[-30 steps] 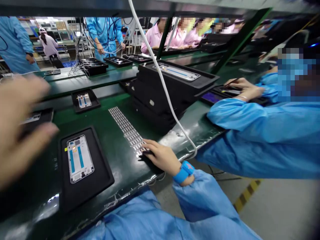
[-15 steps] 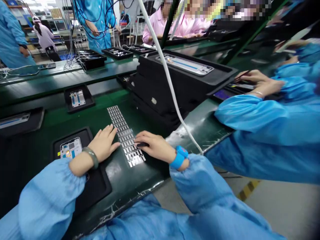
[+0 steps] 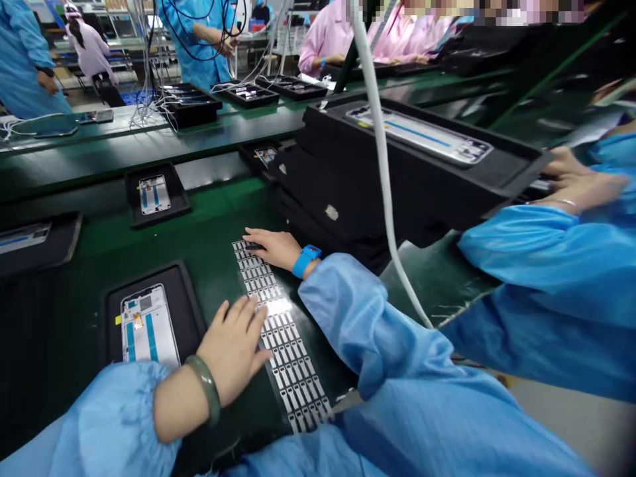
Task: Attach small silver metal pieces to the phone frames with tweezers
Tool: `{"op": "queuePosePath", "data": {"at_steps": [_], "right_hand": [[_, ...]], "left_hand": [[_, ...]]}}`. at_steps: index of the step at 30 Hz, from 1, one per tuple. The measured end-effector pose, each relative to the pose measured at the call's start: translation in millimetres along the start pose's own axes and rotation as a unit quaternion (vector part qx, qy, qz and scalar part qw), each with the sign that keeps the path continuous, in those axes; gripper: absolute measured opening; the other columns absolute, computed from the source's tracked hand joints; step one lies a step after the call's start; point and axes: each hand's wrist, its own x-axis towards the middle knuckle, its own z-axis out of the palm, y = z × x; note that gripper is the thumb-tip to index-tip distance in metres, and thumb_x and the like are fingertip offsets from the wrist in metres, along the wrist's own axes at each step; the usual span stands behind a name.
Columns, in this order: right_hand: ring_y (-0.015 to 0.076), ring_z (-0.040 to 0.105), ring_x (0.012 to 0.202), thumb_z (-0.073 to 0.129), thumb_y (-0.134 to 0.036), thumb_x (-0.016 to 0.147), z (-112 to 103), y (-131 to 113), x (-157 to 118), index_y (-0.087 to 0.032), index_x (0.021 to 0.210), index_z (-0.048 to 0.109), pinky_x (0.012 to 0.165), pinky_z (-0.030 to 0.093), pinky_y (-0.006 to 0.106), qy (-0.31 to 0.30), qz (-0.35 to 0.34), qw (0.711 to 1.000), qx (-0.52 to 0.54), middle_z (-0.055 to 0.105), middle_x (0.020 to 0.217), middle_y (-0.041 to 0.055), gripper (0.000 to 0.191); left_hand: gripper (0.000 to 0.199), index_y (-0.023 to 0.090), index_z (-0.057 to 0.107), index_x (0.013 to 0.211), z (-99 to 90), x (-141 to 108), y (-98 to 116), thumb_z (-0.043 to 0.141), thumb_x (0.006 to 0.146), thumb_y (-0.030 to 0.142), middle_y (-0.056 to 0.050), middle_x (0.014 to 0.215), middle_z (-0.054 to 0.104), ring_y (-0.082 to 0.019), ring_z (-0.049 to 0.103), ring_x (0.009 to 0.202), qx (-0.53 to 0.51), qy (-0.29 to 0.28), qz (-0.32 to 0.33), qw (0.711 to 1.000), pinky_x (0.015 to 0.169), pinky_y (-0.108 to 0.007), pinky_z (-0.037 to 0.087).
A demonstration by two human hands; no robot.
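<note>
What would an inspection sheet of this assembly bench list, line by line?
Surface: glossy dark green workbench.
Job's things: silver gridded metal sheet lying flat; white phone frame in a black rectangular tray.
Clutter: stacked black plastic trays beyond the sheet.
Hands: left hand spread at the sheet's edge; right hand, wearing a blue wristband, resting on its far end.
Cables: thick white cable hanging past the stack.
Surroundings: co-worker in a blue gown at right; people in pink gowns beyond.

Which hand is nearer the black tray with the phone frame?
Left. The left hand lies at the tray's right edge; the right hand is farther, at the metal sheet's far end.
</note>
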Motion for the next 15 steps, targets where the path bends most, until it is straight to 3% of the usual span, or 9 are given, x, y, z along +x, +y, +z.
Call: {"op": "queuePosePath", "data": {"at_steps": [7, 12, 15], "right_hand": [[0.0228, 0.056, 0.113, 0.060, -0.048, 0.081, 0.6, -6.0, -15.3, -0.031, 0.125, 0.054, 0.089, 0.050, 0.036, 0.010, 0.036, 0.999, 0.018, 0.055, 0.127, -0.0031, 0.047], [0.0171, 0.060, 0.107, 0.059, -0.038, 0.085, 2.3, -15.2, -16.2, -0.028, 0.118, 0.059, 0.089, 0.048, 0.028, 0.030, 0.024, 0.999, 0.039, 0.063, 0.116, -0.0040, 0.035], [0.0157, 0.062, 0.102, 0.059, -0.031, 0.085, 0.8, -26.6, -19.9, -0.024, 0.115, 0.060, 0.086, 0.048, 0.025, 0.078, -0.020, 0.994, 0.071, 0.065, 0.111, -0.0015, 0.031]], "left_hand": [[0.060, 0.002, 0.036, 0.133, -6.8, 62.0, -72.3, 0.049, 0.086, 0.037, -0.025, 0.142, 0.031, -0.036, 0.029, 0.132, -0.043, 0.073, -0.125, 0.989, 0.105, -0.052, 0.029], [0.062, 0.005, 0.037, 0.133, -6.0, 69.6, -84.0, 0.053, 0.083, 0.038, -0.023, 0.138, 0.039, -0.035, 0.036, 0.128, -0.130, 0.120, -0.146, 0.973, 0.103, -0.051, 0.030], [0.055, 0.014, 0.041, 0.131, -9.8, 64.7, -82.3, 0.052, 0.083, 0.039, -0.016, 0.127, 0.053, -0.029, 0.054, 0.112, -0.203, 0.156, -0.143, 0.956, 0.095, -0.045, 0.041]]}}
